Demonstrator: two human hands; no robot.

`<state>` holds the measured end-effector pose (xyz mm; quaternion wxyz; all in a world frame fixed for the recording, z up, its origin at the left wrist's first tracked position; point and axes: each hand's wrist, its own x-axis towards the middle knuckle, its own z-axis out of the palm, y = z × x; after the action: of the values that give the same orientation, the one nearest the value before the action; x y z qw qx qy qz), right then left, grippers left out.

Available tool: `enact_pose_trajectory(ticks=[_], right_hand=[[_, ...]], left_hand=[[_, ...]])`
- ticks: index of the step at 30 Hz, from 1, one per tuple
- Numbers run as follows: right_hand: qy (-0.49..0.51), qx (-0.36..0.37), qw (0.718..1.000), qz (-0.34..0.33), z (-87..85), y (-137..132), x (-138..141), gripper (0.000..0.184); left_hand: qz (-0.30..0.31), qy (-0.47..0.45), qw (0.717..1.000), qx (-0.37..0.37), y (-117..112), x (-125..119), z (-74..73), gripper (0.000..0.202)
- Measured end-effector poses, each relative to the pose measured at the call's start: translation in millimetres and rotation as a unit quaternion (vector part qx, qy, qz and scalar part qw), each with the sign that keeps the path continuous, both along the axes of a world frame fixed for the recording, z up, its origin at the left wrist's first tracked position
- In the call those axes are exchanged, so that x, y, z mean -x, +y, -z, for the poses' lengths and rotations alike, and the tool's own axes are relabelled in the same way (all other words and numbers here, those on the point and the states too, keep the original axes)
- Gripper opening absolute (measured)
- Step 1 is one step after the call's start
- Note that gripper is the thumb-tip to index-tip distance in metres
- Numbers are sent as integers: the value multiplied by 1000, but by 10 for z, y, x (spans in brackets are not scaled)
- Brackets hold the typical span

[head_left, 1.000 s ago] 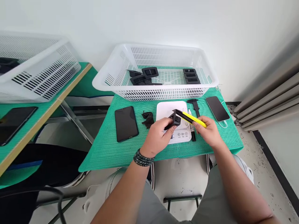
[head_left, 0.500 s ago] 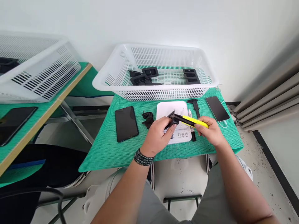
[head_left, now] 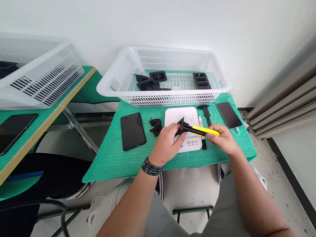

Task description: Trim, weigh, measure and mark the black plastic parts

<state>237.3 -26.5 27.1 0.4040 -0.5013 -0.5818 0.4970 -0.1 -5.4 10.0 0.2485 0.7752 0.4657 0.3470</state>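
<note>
Left hand (head_left: 168, 140): fingers curled and thumb closed against them, pinching a small black part (head_left: 181, 122). Beaded bracelet (head_left: 152, 168) on that wrist. Right hand (head_left: 221, 140): fingers wrapped round the rear of a yellow-and-black cutter (head_left: 206, 130), thumb along its near side. Cutter points left, its front end at the part; blade contact too small to make out.

Part is held above the left side of a white scale (head_left: 182, 113), which sits on the green mesh cover (head_left: 111, 161) of the table. Just right of the scale: a marker (head_left: 204, 144), partly behind the cutter. Beyond it, black calipers (head_left: 207, 117); farther right, a phone (head_left: 229, 115) with a white cable plugged in. Left of the scale: a crumpled black piece (head_left: 156, 126), then a dark tablet (head_left: 133, 131) lying flat.

Far side of table: white slotted basket (head_left: 163, 93). Inside it, black pieces (head_left: 148, 84) in a loose heap at left; black frames (head_left: 201, 80) in a neat row at right.
</note>
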Motion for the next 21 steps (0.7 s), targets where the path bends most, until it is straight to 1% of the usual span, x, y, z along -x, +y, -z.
enact_pose_trajectory(ticks=[6,11,16,21], right_hand=[[10,-13,999,29,32,23,-7,32],[10,-5,1000,3,47,22,-11,31],[21,-10,1000,19,65,23,-7,33],[12,-10,1000,24,58,25,-11,30]], left_hand=[[2,3,1000,-11,2,-2,13,26],[4,5,1000,-4,0,-4,13,26],[7,7,1000,-5,4,-8,20,27],[5,6,1000,-15,7,-8,31,26]])
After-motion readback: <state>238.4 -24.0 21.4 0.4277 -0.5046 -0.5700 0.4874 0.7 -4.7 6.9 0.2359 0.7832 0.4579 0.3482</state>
